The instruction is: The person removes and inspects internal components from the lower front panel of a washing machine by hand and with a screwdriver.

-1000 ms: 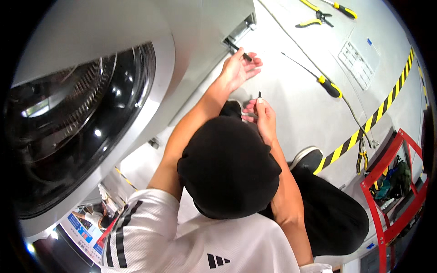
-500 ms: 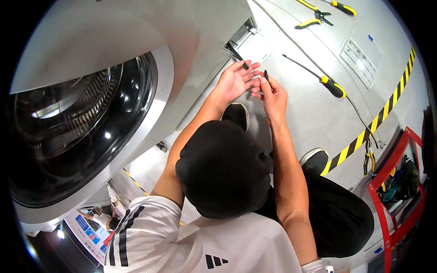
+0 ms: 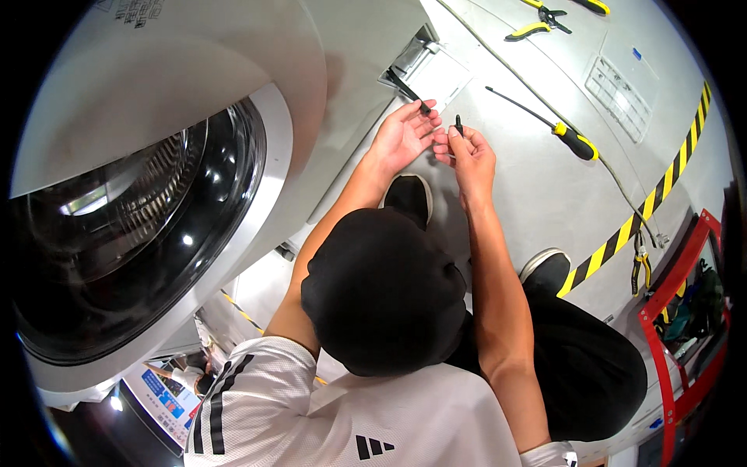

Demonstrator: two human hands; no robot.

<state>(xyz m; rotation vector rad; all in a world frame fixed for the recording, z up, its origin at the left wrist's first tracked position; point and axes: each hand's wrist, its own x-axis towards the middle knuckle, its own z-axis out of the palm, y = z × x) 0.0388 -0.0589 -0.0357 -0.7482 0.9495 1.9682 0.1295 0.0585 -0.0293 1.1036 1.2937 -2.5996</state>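
A thin black drain hose (image 3: pixel 403 84) runs out of the small open compartment (image 3: pixel 419 58) low on the front-loading washing machine (image 3: pixel 307 117). My left hand (image 3: pixel 401 140) is turned palm up, with the hose's free end held at the thumb and fingertips. The other fingers are loosely curled. Close beside it on the right, my right hand (image 3: pixel 471 156) pinches a small black plug (image 3: pixel 459 123) between thumb and finger, its narrow tip pointing away from me. A gap separates the plug from the hose end.
On the floor to the right lie a yellow-black screwdriver (image 3: pixel 576 142), a grey cable (image 3: pixel 517 68), wire strippers (image 3: pixel 551 19), pliers (image 3: pixel 640 268) and a clear compartment box (image 3: pixel 620 97). Striped tape (image 3: pixel 661 191) crosses beyond them. A red-framed tool bag (image 3: pixel 661 303) stands at the right.
The plug now stands up more visibly from my right fingertips, and the hose end has shifted slightly right with my left fingers. The whole view has shifted a little.
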